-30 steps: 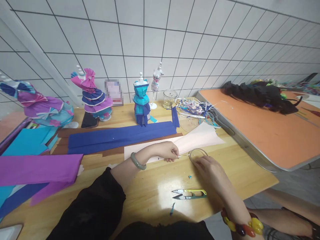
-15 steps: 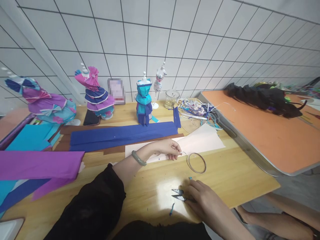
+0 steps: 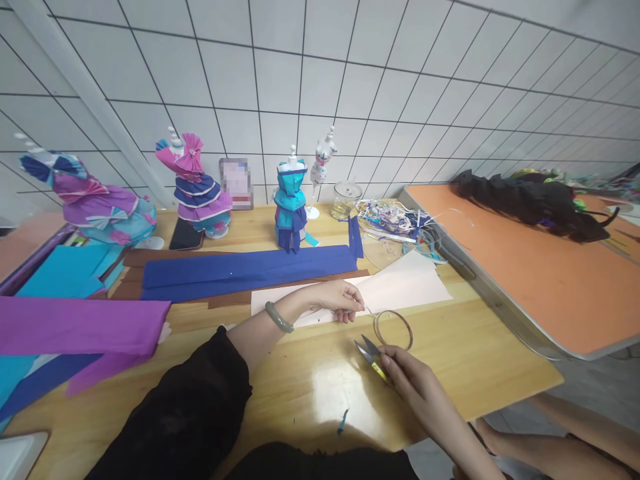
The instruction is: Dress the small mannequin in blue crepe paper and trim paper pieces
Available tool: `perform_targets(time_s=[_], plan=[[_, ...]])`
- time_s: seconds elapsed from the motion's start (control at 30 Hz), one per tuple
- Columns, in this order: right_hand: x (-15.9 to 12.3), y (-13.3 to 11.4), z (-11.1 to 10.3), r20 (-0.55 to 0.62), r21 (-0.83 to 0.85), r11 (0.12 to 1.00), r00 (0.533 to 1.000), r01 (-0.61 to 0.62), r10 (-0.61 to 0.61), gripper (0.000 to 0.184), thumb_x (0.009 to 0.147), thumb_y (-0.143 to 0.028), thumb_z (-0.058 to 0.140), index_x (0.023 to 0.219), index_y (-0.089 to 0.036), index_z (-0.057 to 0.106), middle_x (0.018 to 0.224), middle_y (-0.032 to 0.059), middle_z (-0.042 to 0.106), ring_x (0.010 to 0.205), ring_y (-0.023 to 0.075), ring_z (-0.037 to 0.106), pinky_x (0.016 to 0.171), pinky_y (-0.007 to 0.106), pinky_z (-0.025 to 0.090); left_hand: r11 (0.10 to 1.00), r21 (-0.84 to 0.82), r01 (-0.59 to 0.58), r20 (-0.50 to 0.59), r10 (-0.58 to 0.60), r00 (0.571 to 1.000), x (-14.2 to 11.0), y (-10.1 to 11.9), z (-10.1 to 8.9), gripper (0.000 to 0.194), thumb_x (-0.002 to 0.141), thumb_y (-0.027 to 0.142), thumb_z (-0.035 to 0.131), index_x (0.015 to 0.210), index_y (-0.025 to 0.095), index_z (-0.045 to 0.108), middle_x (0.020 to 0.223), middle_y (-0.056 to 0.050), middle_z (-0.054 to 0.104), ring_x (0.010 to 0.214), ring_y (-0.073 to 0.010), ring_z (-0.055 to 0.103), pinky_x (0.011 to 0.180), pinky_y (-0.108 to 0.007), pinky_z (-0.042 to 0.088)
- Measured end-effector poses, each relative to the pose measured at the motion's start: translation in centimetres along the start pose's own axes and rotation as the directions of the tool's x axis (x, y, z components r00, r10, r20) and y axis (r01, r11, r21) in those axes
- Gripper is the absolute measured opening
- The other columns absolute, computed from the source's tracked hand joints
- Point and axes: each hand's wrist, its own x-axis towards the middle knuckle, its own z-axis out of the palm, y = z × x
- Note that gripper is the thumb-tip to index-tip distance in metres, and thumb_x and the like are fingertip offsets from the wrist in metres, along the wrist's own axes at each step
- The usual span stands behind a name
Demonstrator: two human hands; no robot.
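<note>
My left hand (image 3: 345,301), with a green bangle (image 3: 279,317) on its wrist, is closed in a pinch over the white paper sheet (image 3: 410,283). Between the fingertips is the pale end of a narrow tape, which leads to a thin tape roll (image 3: 411,331) lying on the table. Just below and left of the roll, my right hand (image 3: 407,373) is closed on thread snips (image 3: 376,368) with yellow on the handle. Their blades are apart and point up and left, clear of the tape. A small blue scrap (image 3: 343,421) lies nearer to me.
Behind my hands lies a long blue paper strip (image 3: 250,270) on brown paper. Dressed miniature mannequins (image 3: 290,200) stand along the wall beside a glass (image 3: 346,200) and a tangle of paper scraps (image 3: 387,220). Purple paper (image 3: 80,327) is at left; an orange table (image 3: 520,267) adjoins at right.
My right hand has lifted the thread snips off the table and turned the blades up toward the tape roll. My left hand has stayed nearly in place; the view has shifted slightly.
</note>
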Motion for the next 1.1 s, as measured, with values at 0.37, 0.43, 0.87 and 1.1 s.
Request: perform_targets(time_s=[0.37,0.43,0.87,1.1], plan=[[2.5,-0.3,-0.1,-0.162,0.295,0.937,0.956,-0.189,0.244,0.047,0.077,-0.055,0.055,0.104,-0.016,0.058,0.058,-0.0036,0.046,0.044,0.0106,0.039,0.041,0.023,0.034,0.992,-0.111,-0.062,-0.017,0.06,0.998,-0.2,0.3,-0.1,0.032,0.077,0.039,0.062,0.099,0.018,0.051,0.064,-0.001,0.063,0.057,-0.0128,0.062,0.053,-0.024,0.047],[2.9,-0.1,-0.4,-0.193,0.262,0.949,0.954,-0.174,0.228,0.045,0.077,-0.053,0.057,0.104,-0.017,0.06,0.06,-0.002,0.051,0.046,0.0114,0.042,0.042,0.023,0.034,0.99,-0.13,-0.062,-0.017,0.061,0.998,-0.2,0.2,-0.1,0.028,0.078,0.037,0.061,0.096,0.017,0.051,0.064,-0.002,0.064,0.057,-0.0131,0.062,0.055,-0.024,0.048],[5.1,1.1,-0.2,-0.16,0.402,0.902,0.959,-0.155,0.236,0.047,0.07,-0.054,0.065,0.095,-0.014,0.062,0.076,0.0043,0.062,0.06,0.0147,0.054,0.053,0.024,0.042,0.963,-0.27,-0.01,0.111,0.041,0.993,0.2,-0.1,-0.9,0.018,0.07,0.018,0.059,0.087,0.015,0.055,0.068,-0.004,0.067,0.059,-0.0131,0.064,0.058,-0.026,0.05],[5.3,1.2,0.0,-0.177,0.425,0.891,0.951,-0.16,0.255,0.048,0.068,-0.053,0.067,0.096,-0.014,0.063,0.065,0.0017,0.06,0.046,0.0102,0.044,0.04,0.022,0.032,0.965,-0.263,-0.004,0.14,0.042,0.989,0.1,0.0,-0.9,0.019,0.07,0.02,0.057,0.089,0.013,0.058,0.069,-0.005,0.068,0.061,-0.0148,0.065,0.063,-0.029,0.051]])
